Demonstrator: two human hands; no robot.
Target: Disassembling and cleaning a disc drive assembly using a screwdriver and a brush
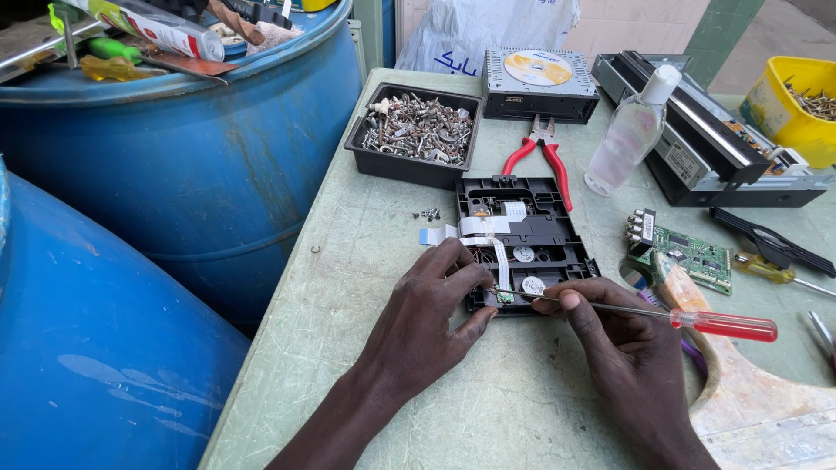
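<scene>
Screwdriver (662, 315) in right hand (623, 344), left hand (431, 318) steadying drive mechanism (531, 235)

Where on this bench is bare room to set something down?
Bare table lies left of the black drive tray, below the screw tray, and near the wrists. The right side is crowded: circuit board, pliers, bottle.

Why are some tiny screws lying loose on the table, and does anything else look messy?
A few loose screws lie on the table, outside the black tray of screws. The black drive part is open, its white ribbon cable sticking out sideways. Nothing looks spilled.
</scene>
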